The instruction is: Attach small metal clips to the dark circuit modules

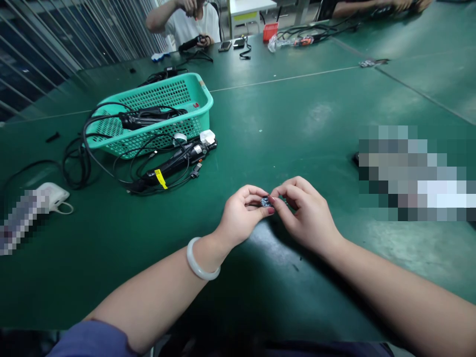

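Note:
Between my two hands is a small flat piece (265,202) with a dark and white pattern, mostly covered by the fingers; its kind cannot be made out. My left hand (242,210) pinches its left side between thumb and fingers, with a pale bangle (195,263) around the wrist. From the right, my right hand (307,210) closes thumb and forefinger on the same piece. The fingertips of both hands nearly meet, low over the green table (238,134).
A turquoise basket (203,111) with black cabled devices stands at the left. Before it lies a black handheld device (174,163) with cables and a yellow tag. Blurred-out objects lie at both sides. Across the table, a person (197,25) handles a black device near a red box (269,32).

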The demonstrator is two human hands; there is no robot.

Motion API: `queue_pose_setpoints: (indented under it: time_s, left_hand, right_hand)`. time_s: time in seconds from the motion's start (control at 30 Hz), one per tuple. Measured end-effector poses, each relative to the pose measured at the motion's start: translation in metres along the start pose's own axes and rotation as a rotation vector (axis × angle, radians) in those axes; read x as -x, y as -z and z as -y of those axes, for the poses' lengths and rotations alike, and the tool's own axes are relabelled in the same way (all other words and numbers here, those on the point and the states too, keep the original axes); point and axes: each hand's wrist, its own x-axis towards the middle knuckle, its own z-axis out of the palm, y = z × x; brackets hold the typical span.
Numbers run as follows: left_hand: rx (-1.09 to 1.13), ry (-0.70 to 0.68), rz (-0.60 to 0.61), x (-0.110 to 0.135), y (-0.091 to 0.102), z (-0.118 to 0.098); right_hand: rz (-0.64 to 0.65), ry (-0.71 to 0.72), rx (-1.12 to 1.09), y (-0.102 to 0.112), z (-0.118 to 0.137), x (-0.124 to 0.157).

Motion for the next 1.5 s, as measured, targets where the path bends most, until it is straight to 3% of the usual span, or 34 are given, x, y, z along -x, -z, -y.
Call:
queue_pose_setpoints:
  time_s: [0.33, 0.43, 0.7, 1.0, 1.5]
  left_hand:
    - [0.076, -0.006, 0.0, -0.003, 0.001, 0.001]
    - [0.082, -0.01, -0.004, -0.003, 0.002, 0.001]
    - [0.265, -0.034, -0.135, -0.007, 0.006, 0.001]
    - [0.127, 0.0, -0.068, -0.005, 0.004, 0.003]
    - [0.09, -0.008, -0.05, -0.005, 0.002, 0.001]
  right_hand:
    - [-0.019, 0.104, 0.108, 0.008, -0.002, 0.002]
    - [-0.007, 0.077, 0.134, 0.013, -0.005, 0.0]
    - [0.319, -0.07, 0.318, 0.016, -0.027, -0.006]
    - [0.397, -0.067, 0.394, 0.009, -0.025, -0.006]
    - [0.45, 0.006, 0.482, 0.01, -0.021, -0.008]
